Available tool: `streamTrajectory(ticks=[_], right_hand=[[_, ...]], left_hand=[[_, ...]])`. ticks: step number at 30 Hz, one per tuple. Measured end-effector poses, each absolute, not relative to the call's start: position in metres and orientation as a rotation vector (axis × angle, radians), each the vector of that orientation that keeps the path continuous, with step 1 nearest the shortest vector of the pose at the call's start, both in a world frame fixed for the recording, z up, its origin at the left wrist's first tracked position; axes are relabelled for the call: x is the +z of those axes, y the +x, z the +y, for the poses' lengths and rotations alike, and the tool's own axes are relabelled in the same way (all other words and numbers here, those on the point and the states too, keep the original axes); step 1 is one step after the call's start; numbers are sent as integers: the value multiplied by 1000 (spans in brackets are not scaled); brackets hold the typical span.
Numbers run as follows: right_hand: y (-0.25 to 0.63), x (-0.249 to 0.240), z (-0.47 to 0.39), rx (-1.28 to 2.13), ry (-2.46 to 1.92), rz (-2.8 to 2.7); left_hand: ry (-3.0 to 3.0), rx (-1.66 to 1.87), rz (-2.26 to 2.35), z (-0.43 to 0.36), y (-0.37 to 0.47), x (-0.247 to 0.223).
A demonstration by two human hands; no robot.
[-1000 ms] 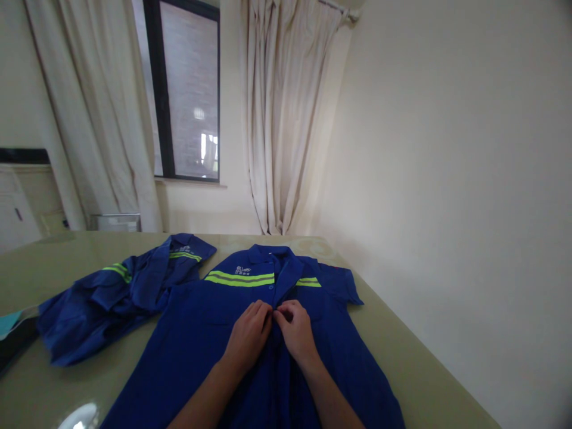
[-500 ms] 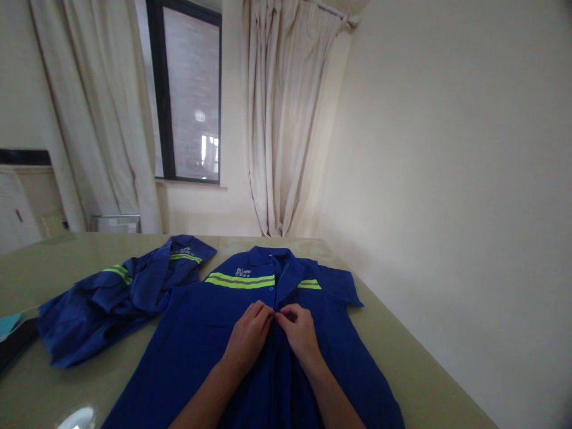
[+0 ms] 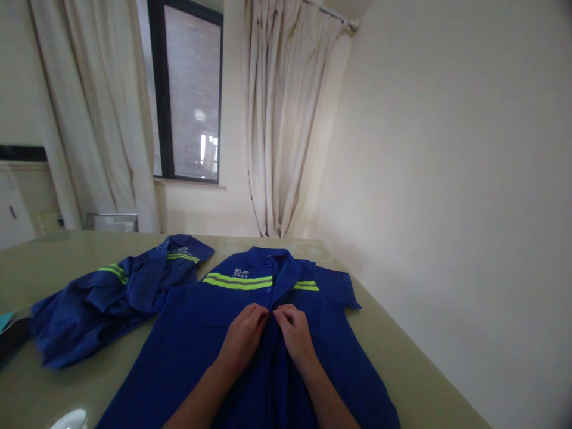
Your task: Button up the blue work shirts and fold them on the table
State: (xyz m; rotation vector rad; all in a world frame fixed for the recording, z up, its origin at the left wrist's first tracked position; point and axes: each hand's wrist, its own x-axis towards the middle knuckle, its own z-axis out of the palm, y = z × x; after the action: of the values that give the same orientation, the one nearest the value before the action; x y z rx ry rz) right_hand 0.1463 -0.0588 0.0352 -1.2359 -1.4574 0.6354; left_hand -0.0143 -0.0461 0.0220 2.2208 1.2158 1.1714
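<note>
A blue short-sleeved work shirt [image 3: 187, 351] with yellow-green reflective stripes lies spread on the table, its collar at the far end. My left hand [image 3: 245, 335] pinches one front edge of the shirt at mid-chest. Close beside it, my right hand [image 3: 295, 332] has thumb and forefinger pressed together on the other front edge. A small gap parts the fingertips of the two hands. Just above them a button [image 3: 269, 290] shows on the placket below the open collar. Whatever lies right under the fingertips is hidden.
A second blue shirt [image 3: 129, 292] lies crumpled on the left of the glossy table [image 3: 404, 357]. At the left edge sits a dark object [image 3: 15, 339] with a teal piece. A wall [image 3: 447, 208] runs along the table's right side; curtains [image 3: 277, 119] and a window [image 3: 194, 89] are behind.
My fingertips have drawn slightly apart, where they were touching before. The view has shifted a little, so the shirts appear slightly further left.
</note>
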Motion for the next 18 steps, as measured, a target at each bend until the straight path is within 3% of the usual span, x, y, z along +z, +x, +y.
streamTrajectory(ticks=[6,18], right_hand=[[153,21,-48,939,-1225,-1315],[144,27,-58,533,-1299,-1538]], left_hand=[[2137,1206,1130,-42,-16,19],[1954,1143,1141,-45,-14,30]])
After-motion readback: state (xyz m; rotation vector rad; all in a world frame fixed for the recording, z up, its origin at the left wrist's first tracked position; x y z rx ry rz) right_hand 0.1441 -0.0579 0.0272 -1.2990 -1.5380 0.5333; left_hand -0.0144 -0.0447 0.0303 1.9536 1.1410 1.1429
